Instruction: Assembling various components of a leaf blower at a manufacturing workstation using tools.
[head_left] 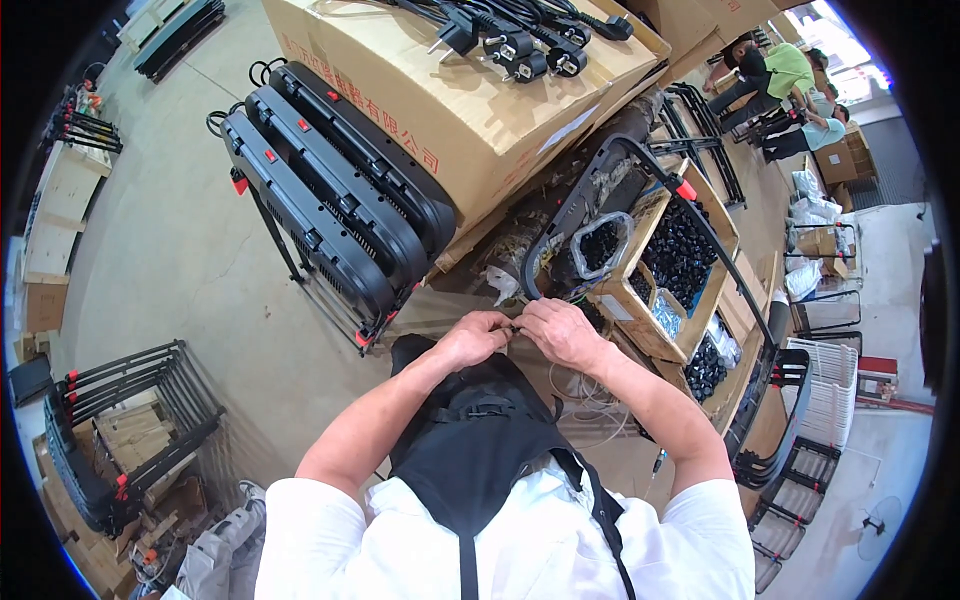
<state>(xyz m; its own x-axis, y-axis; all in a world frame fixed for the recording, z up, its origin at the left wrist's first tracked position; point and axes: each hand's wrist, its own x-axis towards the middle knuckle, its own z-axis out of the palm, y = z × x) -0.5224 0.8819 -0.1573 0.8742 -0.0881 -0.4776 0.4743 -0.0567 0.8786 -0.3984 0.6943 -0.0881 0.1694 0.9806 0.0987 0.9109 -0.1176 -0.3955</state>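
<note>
My left hand (474, 339) and my right hand (562, 333) meet in front of my black apron (470, 420). Their fingertips pinch a small dark piece (513, 329) between them, too small and covered to name. Just beyond my right hand, a black looped frame (560, 235) with a red clip leans by a wooden box (613, 285). Small black plastic parts (680, 255) fill that box, and a clear bag (600, 245) of similar parts lies beside them. Thin pale wire (590, 410) hangs in loops below my right forearm.
Black slotted housings with red switches (310, 190) stand on a metal frame at front left. Power cords with plugs (520, 45) lie on a large cardboard box (450, 110). Black frames (150, 400) are stacked at lower left. People (780, 75) work at far right.
</note>
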